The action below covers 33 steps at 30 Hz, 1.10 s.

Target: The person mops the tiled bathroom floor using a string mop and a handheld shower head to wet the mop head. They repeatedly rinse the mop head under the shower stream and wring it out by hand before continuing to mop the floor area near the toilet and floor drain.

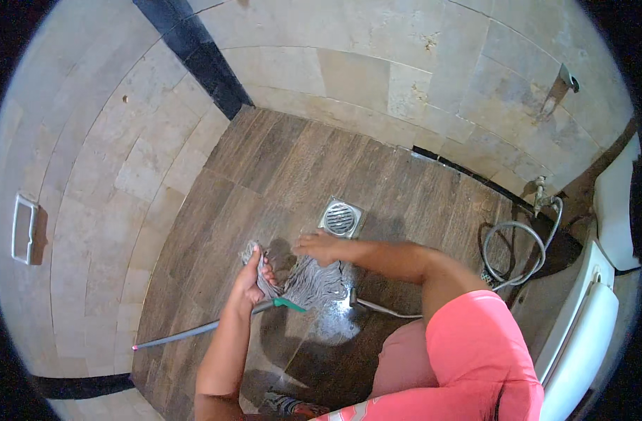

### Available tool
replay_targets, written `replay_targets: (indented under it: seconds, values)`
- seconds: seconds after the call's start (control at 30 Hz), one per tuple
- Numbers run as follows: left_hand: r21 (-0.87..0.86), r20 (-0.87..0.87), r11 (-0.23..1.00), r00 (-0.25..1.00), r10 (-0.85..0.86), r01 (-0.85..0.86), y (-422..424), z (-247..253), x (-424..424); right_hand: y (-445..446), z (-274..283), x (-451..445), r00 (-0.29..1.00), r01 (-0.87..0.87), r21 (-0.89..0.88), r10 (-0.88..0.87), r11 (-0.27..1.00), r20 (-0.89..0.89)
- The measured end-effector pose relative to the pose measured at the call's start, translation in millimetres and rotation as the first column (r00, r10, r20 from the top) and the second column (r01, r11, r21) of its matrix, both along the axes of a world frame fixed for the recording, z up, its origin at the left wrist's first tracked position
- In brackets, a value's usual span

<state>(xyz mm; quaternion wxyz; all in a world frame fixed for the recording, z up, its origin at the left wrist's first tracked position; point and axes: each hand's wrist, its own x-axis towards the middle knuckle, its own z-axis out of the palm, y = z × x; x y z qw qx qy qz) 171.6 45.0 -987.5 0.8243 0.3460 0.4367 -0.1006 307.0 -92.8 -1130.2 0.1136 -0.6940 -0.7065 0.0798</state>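
A grey string mop head [316, 284] lies over the wood-look tile floor, joined to a green plastic mop clamp [289, 304]. Its blue-grey mop handle [181, 336] stretches away to the lower left, passing behind my left forearm. My left hand [253, 276] grips a bunch of the mop strands, thumb pointing up. Just below the square metal floor drain [341, 218], my right hand [318, 247] is closed over another part of the strands, its fingertips partly hidden. A metal spray nozzle [353, 297] on a hose rests right beside the mop strands.
A coiled metal hose [539, 258] hangs from a wall valve [540, 192] at the right. Next to it stands a white toilet [581, 347]. Beige tiled walls [352, 68] enclose the floor. A white wall holder [25, 229] is at far left. A patterned cloth-like item [292, 405] shows at the bottom.
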Motion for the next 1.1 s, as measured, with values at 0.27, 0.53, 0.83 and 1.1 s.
replay_targets:
  seconds: [0.27,0.53,0.83,1.1]
  values:
    - [0.274,-0.165,0.949,0.980,-0.111,0.154,42.8,-47.0,-5.3,14.8,19.7,0.7,0.984,-0.013,-0.654,-0.107,0.757,-0.144]
    - [0.832,-0.554,-0.109,0.816,-0.166,0.544,57.1,-127.4,10.2,5.3,65.7,1.7,0.840,-0.059,-0.424,-0.184,0.904,-0.510]
    - [0.245,0.273,0.918,0.887,-0.373,0.311,-21.1,-83.3,35.6,11.2,124.4,24.7,0.864,-0.109,-0.284,-0.051,0.953,-0.502]
    - [0.599,-0.132,0.451,0.637,-0.760,0.662,-44.2,-52.1,56.1,-10.0,62.7,65.4,0.268,-0.012,-0.105,-0.098,0.994,-0.958]
